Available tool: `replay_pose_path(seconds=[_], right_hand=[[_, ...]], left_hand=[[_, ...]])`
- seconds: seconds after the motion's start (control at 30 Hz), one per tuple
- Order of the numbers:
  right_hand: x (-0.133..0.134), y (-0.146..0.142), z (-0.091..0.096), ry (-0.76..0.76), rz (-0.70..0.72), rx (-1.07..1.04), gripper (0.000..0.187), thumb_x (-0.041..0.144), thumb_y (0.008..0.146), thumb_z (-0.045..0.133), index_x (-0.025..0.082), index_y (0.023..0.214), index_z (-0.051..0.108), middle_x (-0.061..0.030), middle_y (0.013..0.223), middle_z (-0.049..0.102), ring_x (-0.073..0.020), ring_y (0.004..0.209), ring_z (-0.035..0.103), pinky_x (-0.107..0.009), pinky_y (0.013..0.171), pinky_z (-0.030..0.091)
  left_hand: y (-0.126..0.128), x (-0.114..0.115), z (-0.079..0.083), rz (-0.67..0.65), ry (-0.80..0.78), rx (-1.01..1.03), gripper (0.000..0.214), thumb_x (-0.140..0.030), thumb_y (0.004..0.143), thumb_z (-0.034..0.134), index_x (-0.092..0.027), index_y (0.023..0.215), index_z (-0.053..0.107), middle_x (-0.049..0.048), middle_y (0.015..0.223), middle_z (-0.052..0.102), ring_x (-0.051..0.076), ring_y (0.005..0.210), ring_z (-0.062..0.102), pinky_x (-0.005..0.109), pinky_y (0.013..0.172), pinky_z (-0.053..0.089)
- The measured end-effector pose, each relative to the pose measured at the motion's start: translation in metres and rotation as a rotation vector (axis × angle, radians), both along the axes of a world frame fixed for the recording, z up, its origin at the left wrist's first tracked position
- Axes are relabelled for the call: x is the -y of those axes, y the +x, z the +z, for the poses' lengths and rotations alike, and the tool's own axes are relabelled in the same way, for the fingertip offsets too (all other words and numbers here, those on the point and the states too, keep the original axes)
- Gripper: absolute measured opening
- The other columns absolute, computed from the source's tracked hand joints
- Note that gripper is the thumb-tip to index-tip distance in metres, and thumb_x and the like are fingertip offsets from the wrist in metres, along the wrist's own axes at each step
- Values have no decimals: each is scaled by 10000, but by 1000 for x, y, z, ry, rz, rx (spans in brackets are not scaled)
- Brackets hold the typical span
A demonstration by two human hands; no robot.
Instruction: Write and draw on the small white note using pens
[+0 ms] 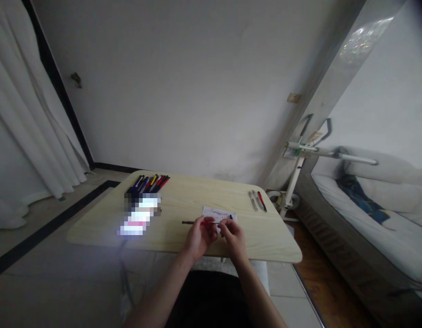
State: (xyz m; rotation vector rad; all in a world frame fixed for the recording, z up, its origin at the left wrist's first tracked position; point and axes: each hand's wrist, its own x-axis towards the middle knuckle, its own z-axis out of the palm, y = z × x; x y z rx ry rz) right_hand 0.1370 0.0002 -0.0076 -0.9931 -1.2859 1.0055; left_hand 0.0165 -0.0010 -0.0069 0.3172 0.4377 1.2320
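A slim red and black pen (pixel 207 223) lies level across my two hands, over the front middle of the table. My left hand (pixel 199 238) is closed around the pen's middle, its dark end sticking out to the left. At the pen's right end, the fingers of my right hand (pixel 233 233) are pinched together and partly hide it. Beneath and behind the hands lies a printed sheet of paper (pixel 214 212) on the table. A small dark piece shows by my right fingers, too small to name.
The light wooden table (pixel 183 191) bears a pile of several pens (pixel 151 183) at back left and a few pens (pixel 258 201) at back right. A bright pixelated device (pixel 139 216) stands at left. Exercise equipment (pixel 296 175) and a bed (pixel 354 200) are on the right.
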Motion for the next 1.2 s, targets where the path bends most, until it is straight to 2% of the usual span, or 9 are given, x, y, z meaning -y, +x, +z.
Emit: replay_pose_path(seconds=[0.67, 1.2], right_hand=[[0, -7, 0, -30, 6, -10, 132, 291, 692, 566, 158, 695, 568, 7, 596, 555, -115, 529, 498, -227, 515, 395], [-3, -2, -11, -52, -50, -20, 190, 336, 689, 573, 149, 715, 582, 0, 624, 555, -112, 547, 479, -215, 502, 373]], left_hand=[[1, -1, -1, -5, 9, -14, 266, -322, 771, 461, -105, 698, 597, 55, 558, 574, 119, 509, 531, 225, 492, 403], [3, 0, 2, 39, 15, -60, 258, -321, 757, 463, -113, 659, 579, 34, 518, 549, 110, 459, 500, 223, 459, 376]])
